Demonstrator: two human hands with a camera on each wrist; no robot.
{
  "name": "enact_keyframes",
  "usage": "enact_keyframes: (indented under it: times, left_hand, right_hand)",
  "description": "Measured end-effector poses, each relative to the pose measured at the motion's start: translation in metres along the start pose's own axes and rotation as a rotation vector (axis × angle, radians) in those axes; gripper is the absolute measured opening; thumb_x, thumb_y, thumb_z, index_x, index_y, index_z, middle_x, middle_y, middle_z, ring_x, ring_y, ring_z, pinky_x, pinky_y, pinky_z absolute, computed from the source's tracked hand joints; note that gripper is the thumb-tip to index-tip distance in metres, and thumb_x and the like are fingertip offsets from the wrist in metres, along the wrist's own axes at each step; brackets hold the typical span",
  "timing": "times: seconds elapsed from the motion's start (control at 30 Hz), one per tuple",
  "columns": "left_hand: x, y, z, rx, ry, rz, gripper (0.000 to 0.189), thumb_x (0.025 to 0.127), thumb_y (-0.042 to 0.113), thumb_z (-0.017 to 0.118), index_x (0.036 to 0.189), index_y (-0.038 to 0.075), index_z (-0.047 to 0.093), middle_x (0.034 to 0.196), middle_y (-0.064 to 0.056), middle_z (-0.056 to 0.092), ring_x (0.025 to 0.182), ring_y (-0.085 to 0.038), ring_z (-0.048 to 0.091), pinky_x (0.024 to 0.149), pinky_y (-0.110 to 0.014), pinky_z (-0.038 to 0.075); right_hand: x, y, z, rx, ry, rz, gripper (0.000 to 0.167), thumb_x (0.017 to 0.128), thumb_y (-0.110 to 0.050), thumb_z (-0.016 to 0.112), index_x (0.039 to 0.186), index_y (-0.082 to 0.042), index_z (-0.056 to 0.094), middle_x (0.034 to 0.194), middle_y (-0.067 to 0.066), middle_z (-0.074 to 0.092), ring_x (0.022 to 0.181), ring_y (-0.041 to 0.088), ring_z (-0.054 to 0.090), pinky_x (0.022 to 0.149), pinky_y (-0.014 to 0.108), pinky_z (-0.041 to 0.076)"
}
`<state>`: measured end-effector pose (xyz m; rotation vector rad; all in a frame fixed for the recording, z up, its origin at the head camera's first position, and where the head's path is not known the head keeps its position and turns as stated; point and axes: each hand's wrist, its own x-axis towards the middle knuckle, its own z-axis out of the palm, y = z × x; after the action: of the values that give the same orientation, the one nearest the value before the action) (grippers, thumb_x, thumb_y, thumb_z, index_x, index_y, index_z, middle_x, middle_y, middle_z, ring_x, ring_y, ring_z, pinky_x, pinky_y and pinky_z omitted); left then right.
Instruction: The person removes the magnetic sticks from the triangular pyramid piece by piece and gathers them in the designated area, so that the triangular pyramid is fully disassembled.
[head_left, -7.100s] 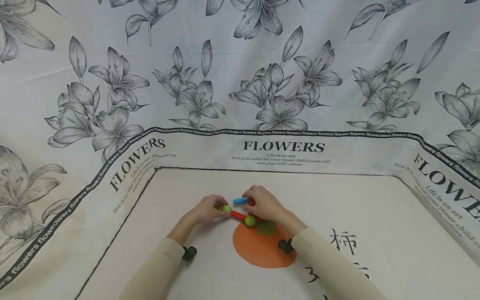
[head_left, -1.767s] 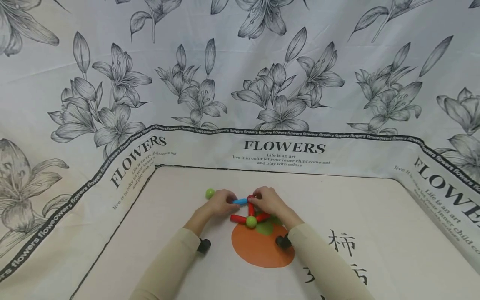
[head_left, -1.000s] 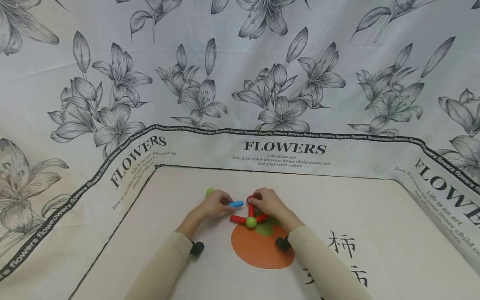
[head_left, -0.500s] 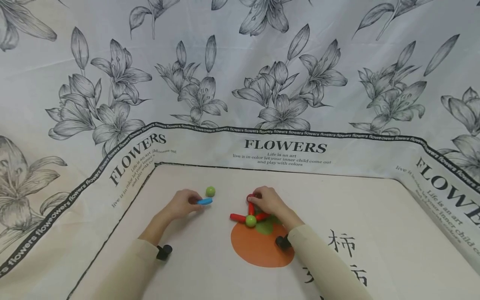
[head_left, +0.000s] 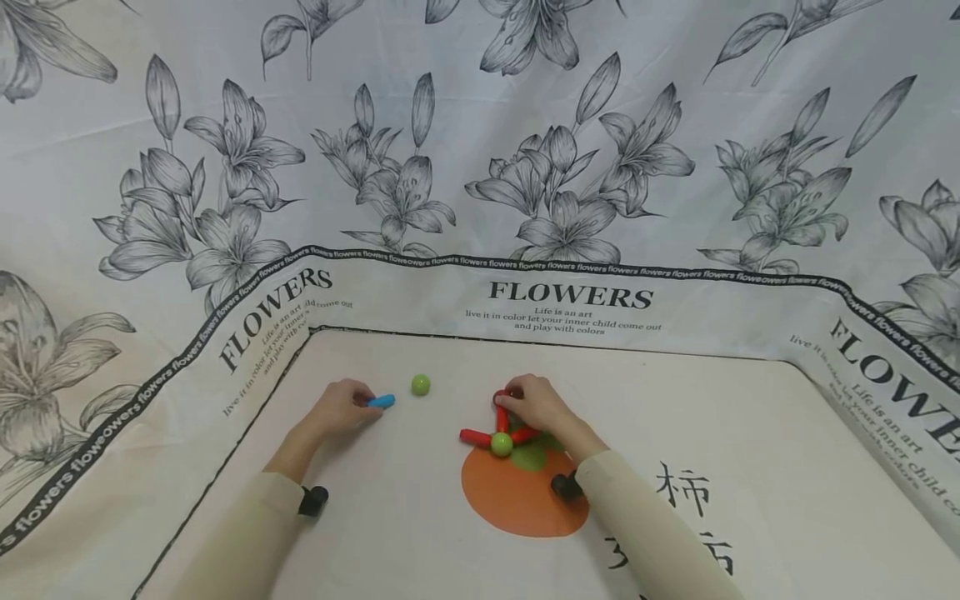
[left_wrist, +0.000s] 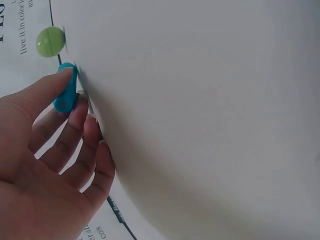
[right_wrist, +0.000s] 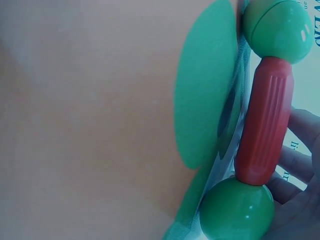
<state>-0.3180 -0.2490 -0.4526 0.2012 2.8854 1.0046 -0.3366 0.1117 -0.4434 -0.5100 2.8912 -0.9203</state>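
My left hand (head_left: 343, 408) pinches a short blue toy rod (head_left: 381, 401) between thumb and forefinger, left of a loose green ball (head_left: 421, 384). In the left wrist view the blue rod (left_wrist: 66, 89) points toward that green ball (left_wrist: 50, 41). My right hand (head_left: 536, 402) pinches a red ball (head_left: 500, 397) on top of a ball-and-rod piece. Red rods (head_left: 476, 437) spread from its green ball (head_left: 502, 444). The right wrist view shows a ribbed red rod (right_wrist: 265, 120) between two green balls, with the fingers (right_wrist: 295, 162) behind it.
The ball-and-rod piece overlaps a printed orange persimmon (head_left: 521, 500) on the pale tabletop cloth (head_left: 405, 508). Black characters (head_left: 684, 489) are printed to its right. A flower-patterned curtain (head_left: 555, 175) stands behind. Each wrist carries a small black camera (head_left: 313, 500).
The left hand had the blue rod's end at the red ball, then drew it away leftward past the loose green ball. The right hand has stayed at the red ball in the last two seconds.
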Motion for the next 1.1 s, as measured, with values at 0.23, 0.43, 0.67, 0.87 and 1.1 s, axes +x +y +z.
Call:
enact_keyframes:
  times: [0.23, 0.43, 0.67, 0.87, 1.1]
  left_hand:
    - [0.002, 0.0, 0.001, 0.015, -0.004, -0.013, 0.026, 0.089, 0.02, 0.079, 0.106, 0.002, 0.07, 0.097, -0.008, 0.062, 0.091, -0.024, 0.055, 0.079, -0.039, 0.049]
    - [0.003, -0.001, 0.002, 0.012, -0.007, -0.007, 0.027, 0.088, 0.019, 0.079, 0.107, 0.002, 0.07, 0.094, -0.008, 0.061, 0.088, -0.023, 0.055, 0.076, -0.036, 0.048]
    - [0.002, -0.004, 0.001, 0.004, -0.024, -0.008, 0.028, 0.088, 0.019, 0.079, 0.109, 0.003, 0.07, 0.096, -0.007, 0.063, 0.089, -0.022, 0.057, 0.08, -0.039, 0.05]
    - [-0.006, -0.003, -0.004, 0.035, -0.012, 0.049, 0.033, 0.088, 0.015, 0.078, 0.115, 0.001, 0.067, 0.107, -0.013, 0.064, 0.097, -0.028, 0.059, 0.085, -0.045, 0.052]
    - [-0.017, 0.012, -0.003, 0.046, 0.05, 0.128, 0.038, 0.09, 0.015, 0.078, 0.124, 0.002, 0.066, 0.118, -0.015, 0.063, 0.107, -0.032, 0.059, 0.093, -0.049, 0.05]
  right_hand:
    - [-0.001, -0.004, -0.003, 0.006, -0.004, 0.006, 0.027, 0.098, -0.024, 0.069, 0.113, -0.001, 0.073, 0.104, 0.011, 0.071, 0.094, 0.025, 0.061, 0.092, 0.045, 0.053]
    - [-0.003, -0.004, -0.006, 0.001, 0.001, -0.001, 0.027, 0.098, -0.023, 0.069, 0.113, 0.0, 0.072, 0.099, 0.01, 0.069, 0.09, 0.024, 0.06, 0.087, 0.042, 0.054]
    - [-0.015, -0.006, -0.017, 0.007, 0.025, -0.029, 0.033, 0.097, -0.021, 0.07, 0.12, 0.003, 0.069, 0.1, 0.011, 0.069, 0.09, 0.024, 0.061, 0.082, 0.04, 0.054]
    - [-0.026, -0.005, -0.024, -0.019, 0.035, -0.084, 0.033, 0.095, -0.019, 0.071, 0.119, 0.004, 0.07, 0.102, 0.01, 0.068, 0.093, 0.023, 0.06, 0.083, 0.041, 0.054]
    - [-0.042, -0.008, -0.028, -0.017, 0.003, -0.1, 0.033, 0.093, -0.018, 0.076, 0.118, 0.002, 0.071, 0.102, 0.01, 0.067, 0.096, 0.027, 0.06, 0.085, 0.041, 0.053]
